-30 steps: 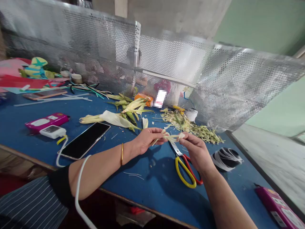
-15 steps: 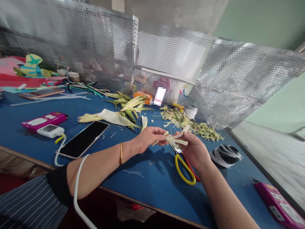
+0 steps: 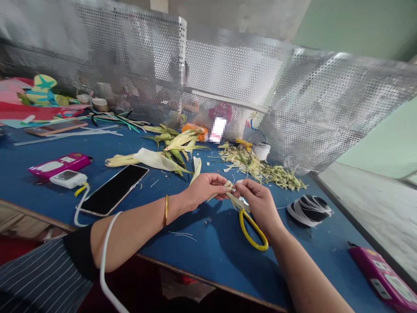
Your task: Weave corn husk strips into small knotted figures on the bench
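Both hands meet above the blue table (image 3: 202,256), pinching a pale yellow leaf strip (image 3: 230,191) between them. My left hand (image 3: 203,190) grips one end with closed fingers; a gold bangle sits on that wrist. My right hand (image 3: 258,203) is closed on the other end, fingertips touching the left hand's. Yellow-and-red-handled scissors (image 3: 253,227) lie on the table just under my right hand.
A pile of green and yellow leaves (image 3: 169,150) and a heap of trimmings (image 3: 260,168) lie behind the hands. A black phone (image 3: 113,189), a pink device (image 3: 58,164), a white charger (image 3: 67,178) sit left. A spool of white cord (image 3: 308,209) sits right. Perforated metal screens (image 3: 293,104) fence the back.
My two hands have drawn closer together, the right hand sliding left along the strip until the fingertips touch. The loose strip ends seen earlier are now folded in between the fingers.
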`<state>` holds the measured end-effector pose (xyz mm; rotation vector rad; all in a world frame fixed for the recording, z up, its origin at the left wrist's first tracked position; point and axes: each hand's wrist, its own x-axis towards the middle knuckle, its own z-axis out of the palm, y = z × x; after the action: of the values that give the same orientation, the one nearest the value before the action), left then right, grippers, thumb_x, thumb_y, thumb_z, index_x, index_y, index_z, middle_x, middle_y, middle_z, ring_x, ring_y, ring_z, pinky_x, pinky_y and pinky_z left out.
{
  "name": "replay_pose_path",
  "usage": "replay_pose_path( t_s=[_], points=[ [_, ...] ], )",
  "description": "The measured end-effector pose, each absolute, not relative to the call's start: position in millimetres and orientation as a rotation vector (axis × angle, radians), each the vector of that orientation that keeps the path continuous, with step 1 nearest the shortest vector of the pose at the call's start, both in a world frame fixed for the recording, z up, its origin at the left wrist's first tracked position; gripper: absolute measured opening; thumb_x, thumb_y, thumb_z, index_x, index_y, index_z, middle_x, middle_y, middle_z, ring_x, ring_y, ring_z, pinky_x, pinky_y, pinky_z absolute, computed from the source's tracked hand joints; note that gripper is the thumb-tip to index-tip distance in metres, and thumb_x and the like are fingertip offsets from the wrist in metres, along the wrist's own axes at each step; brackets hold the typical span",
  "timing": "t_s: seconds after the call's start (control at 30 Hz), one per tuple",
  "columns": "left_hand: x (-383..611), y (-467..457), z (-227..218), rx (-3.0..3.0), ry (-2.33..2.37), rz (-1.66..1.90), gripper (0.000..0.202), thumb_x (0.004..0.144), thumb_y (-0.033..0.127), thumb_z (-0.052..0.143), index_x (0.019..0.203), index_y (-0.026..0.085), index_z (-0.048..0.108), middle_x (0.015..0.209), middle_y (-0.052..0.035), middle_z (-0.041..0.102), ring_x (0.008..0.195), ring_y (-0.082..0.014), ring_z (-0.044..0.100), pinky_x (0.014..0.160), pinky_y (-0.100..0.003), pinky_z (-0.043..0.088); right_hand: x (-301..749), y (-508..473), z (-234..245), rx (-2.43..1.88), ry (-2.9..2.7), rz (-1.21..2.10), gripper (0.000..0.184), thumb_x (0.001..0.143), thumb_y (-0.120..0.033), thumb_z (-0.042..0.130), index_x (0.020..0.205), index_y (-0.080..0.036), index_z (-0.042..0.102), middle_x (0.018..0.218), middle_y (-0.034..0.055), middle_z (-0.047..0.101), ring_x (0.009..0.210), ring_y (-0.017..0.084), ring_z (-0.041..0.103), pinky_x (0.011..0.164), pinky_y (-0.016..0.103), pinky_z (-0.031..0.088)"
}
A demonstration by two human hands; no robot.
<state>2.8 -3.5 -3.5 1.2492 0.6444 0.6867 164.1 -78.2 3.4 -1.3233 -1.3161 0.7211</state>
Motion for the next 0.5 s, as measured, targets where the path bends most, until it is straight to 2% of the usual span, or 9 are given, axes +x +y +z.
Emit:
replay_pose_path(
  t_s=[0.13,0.3,0.5],
  points=[
    [3.5,-6.8,-1.5,1.251,0.659,0.694,0.026,0.067,0.026,0.084,0.083,0.012,0.068,0.080,-0.0056,0.074,0.069,-0.0138,0.069,0.067,-0.025,0.053,162.1,-79.6,4.2,-1.359,-1.276,0.705,0.027,0.083,-0.044,0.064,0.070,-0.020,0.061,0.064,-0.0012,0.062,0.064,0.014,0.053,0.066,0.026,0.041],
    [5.6,-7.0,-3.1,1.237,0.693,0.706,0.022,0.071,0.022,0.081,0.083,0.012,0.065,0.073,-0.0036,0.073,0.065,-0.0121,0.069,0.065,-0.023,0.053,162.9,-79.4,2.4,-1.450,-1.271,0.697,0.029,0.076,-0.044,0.067,0.065,-0.018,0.060,0.058,-0.0027,0.053,0.056,0.012,0.043,0.055,0.025,0.034],
    [6.6,-8.4,-8.2,1.241,0.667,0.729,0.034,0.068,0.028,0.084,0.085,0.014,0.058,0.067,-0.0012,0.070,0.064,-0.0134,0.069,0.062,-0.023,0.053,164.5,-78.7,0.7,-1.513,-1.293,0.698,0.029,0.073,-0.042,0.066,0.059,-0.018,0.055,0.055,-0.0036,0.046,0.056,0.011,0.038,0.053,0.025,0.030]
  ],
)
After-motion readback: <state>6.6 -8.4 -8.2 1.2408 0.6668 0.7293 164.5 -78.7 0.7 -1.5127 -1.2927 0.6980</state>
